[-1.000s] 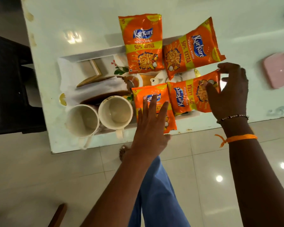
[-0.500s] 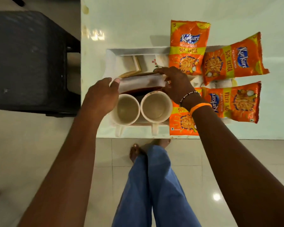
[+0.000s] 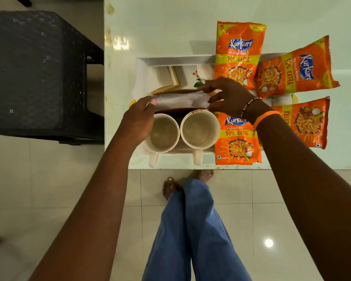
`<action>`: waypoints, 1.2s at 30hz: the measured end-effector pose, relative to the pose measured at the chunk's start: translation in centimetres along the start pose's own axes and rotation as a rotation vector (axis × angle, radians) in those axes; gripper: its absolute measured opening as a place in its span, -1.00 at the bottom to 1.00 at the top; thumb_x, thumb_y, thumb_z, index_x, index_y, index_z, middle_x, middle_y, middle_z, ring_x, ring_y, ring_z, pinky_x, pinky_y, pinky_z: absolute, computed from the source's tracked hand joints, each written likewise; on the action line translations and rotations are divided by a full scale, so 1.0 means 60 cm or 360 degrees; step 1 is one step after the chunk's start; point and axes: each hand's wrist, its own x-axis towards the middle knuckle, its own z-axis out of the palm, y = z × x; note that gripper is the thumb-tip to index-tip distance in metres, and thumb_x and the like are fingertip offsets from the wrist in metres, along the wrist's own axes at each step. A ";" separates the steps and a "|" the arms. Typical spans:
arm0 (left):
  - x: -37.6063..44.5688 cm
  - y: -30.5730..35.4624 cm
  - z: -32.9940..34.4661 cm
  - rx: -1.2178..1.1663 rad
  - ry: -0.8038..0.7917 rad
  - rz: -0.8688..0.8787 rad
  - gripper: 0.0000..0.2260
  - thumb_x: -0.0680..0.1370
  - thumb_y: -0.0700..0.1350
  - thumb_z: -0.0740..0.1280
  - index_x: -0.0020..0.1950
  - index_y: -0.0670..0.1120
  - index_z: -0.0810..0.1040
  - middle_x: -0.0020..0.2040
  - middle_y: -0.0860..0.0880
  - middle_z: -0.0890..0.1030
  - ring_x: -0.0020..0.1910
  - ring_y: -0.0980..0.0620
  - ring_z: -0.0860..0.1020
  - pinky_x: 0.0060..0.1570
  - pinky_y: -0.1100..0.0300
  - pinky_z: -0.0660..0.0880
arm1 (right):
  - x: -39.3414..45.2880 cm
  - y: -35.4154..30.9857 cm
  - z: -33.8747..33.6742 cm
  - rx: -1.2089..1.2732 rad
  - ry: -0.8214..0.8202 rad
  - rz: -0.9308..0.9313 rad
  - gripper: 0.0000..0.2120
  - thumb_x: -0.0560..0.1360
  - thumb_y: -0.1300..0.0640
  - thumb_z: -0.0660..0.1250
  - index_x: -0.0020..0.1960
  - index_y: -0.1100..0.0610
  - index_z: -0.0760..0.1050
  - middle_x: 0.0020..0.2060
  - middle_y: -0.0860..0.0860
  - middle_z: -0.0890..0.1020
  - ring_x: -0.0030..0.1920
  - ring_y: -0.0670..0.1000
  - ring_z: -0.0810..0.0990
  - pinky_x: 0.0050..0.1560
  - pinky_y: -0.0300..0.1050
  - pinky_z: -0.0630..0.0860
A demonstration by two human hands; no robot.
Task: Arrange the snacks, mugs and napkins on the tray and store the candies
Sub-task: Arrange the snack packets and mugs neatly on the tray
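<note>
1. Tray (image 3: 176,61): white, rectangular, on the pale table (image 3: 160,27) near its front edge. It bears mugs, napkins and snack packets, so the arranging looks well advanced.
2. Mugs: two cream mugs, left mug (image 3: 164,133) and right mug (image 3: 200,129), side by side at the tray's near edge, upright, handles toward the person. Judged placed.
3. Snack packets: four orange Kurkure packets on the tray's right half, overhanging its rim: far packet (image 3: 239,51), angled packet (image 3: 296,67), near packet (image 3: 236,138), right packet (image 3: 306,122). Judged placed.
4. Napkin (image 3: 180,100): white, folded, thin and limp, held just behind the mugs. More white paper lies along the tray's left end.
5. Left hand (image 3: 138,122): closed, thumb and fingers pinching the napkin's left end.
6. Right hand (image 3: 229,96): fingers partly curled, pinching the napkin's right end.
7. Outstanding: settling this napkin; candies, none in view, apparently not yet stored.
</note>
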 end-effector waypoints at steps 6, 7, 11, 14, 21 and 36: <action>-0.021 -0.025 0.010 -0.0109 0.0379 0.0047 -0.64 0.58 0.05 0.10 0.36 0.03 0.33 0.42 -0.04 0.31 0.36 0.01 0.32 0.17 0.25 0.22 | -0.099 0.040 -0.016 0.0102 0.0912 0.0210 -0.64 0.44 0.23 0.34 0.23 0.18 0.44 0.22 0.17 0.48 0.02 -0.03 0.49 -0.04 -0.38 0.40; -0.029 -0.033 0.014 -0.0206 0.0459 0.0013 -0.66 0.58 0.03 0.12 0.34 0.02 0.36 0.39 -0.05 0.33 0.31 0.02 0.36 0.16 0.24 0.26 | -0.129 0.050 -0.008 0.0119 0.1103 0.0284 -0.70 0.45 0.24 0.32 0.18 0.19 0.47 0.19 0.19 0.50 0.01 -0.06 0.48 -0.06 -0.42 0.39; -0.055 -0.081 0.037 -0.0584 0.0668 -0.0404 -0.70 0.53 -0.16 0.20 0.27 -0.09 0.39 0.30 -0.18 0.39 0.18 -0.08 0.45 0.10 0.12 0.39 | -0.236 0.092 0.040 0.0342 0.1793 0.0592 -0.72 0.42 0.32 0.24 0.12 0.17 0.46 0.01 -0.04 0.47 -0.10 -0.18 0.44 -0.18 -0.48 0.41; -0.068 -0.115 0.052 -0.0913 0.0508 -0.0740 -0.66 0.53 -0.26 0.19 0.30 -0.10 0.36 0.16 -0.20 0.50 0.12 -0.12 0.51 0.11 0.08 0.43 | -0.268 0.135 0.068 0.0529 0.2022 0.0851 -0.66 0.43 0.37 0.21 0.16 0.12 0.37 -0.11 -0.17 0.34 -0.13 -0.17 0.42 -0.16 -0.39 0.40; -0.070 -0.137 0.061 -0.1073 0.0110 -0.0555 -0.71 0.48 -0.34 0.25 0.19 -0.17 0.46 -0.02 -0.05 0.56 0.07 -0.03 0.52 -0.08 0.22 0.48 | -0.240 0.174 0.078 0.1656 0.1496 0.0986 -0.71 0.51 0.38 0.17 0.19 0.15 0.37 0.08 0.13 0.46 0.08 0.11 0.47 -0.05 -0.18 0.50; -0.065 -0.120 0.069 -0.1055 0.0379 -0.0525 -0.78 0.44 -0.39 0.30 0.02 -0.17 0.50 0.08 -0.15 0.51 0.09 -0.15 0.50 0.08 0.00 0.44 | -0.227 0.198 0.047 0.1912 0.1523 0.1039 -0.71 0.51 0.41 0.16 0.20 0.24 0.38 0.17 0.19 0.46 0.24 0.22 0.46 -0.05 -0.14 0.59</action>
